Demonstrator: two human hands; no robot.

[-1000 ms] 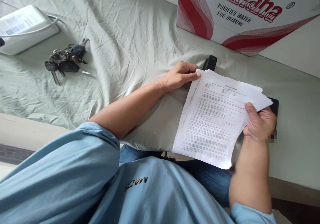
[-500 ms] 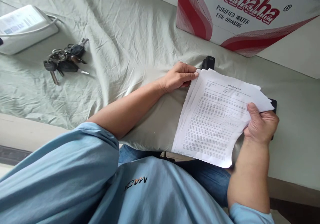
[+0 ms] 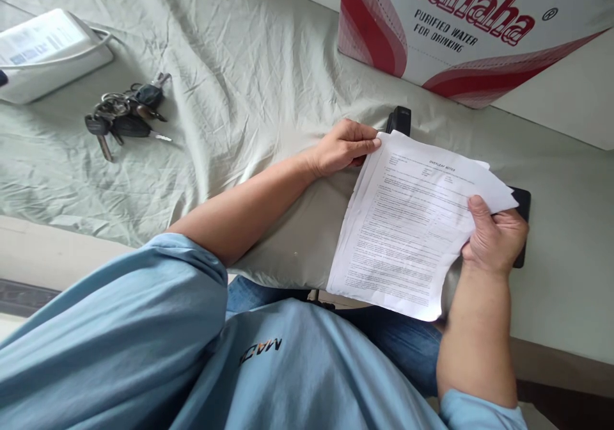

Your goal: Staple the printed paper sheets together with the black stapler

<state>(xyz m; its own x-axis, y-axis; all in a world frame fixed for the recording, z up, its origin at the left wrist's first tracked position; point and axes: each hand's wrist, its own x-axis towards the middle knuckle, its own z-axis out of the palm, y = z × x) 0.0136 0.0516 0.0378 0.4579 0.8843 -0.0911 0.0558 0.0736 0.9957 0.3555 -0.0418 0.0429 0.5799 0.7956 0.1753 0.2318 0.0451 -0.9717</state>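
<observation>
A stack of printed paper sheets [image 3: 403, 231] lies tilted between my two hands, its edges slightly fanned. The top sheet is headed "Overleaf Notes". My left hand [image 3: 346, 147] pinches the upper left corner between thumb and fingers. On the right side, my right hand [image 3: 496, 233] grips the stack with its thumb on top and the fingers curled underneath. A black stapler-like object [image 3: 399, 120] pokes out behind the top left corner. Beneath the right hand a flat black object [image 3: 522, 225] shows partly; the papers and hand hide the rest of it.
A bunch of keys [image 3: 127, 113] lies on the wrinkled pale green cloth [image 3: 230, 65] at the left. Beyond it sits a white device [image 3: 52, 52] with a cable. A red and white water carton [image 3: 455, 39] stands at the back right.
My right hand has shifted slightly left with the sheets, so the stack's right edge moved inward and more of the flat black object shows. My left hand stays put.
</observation>
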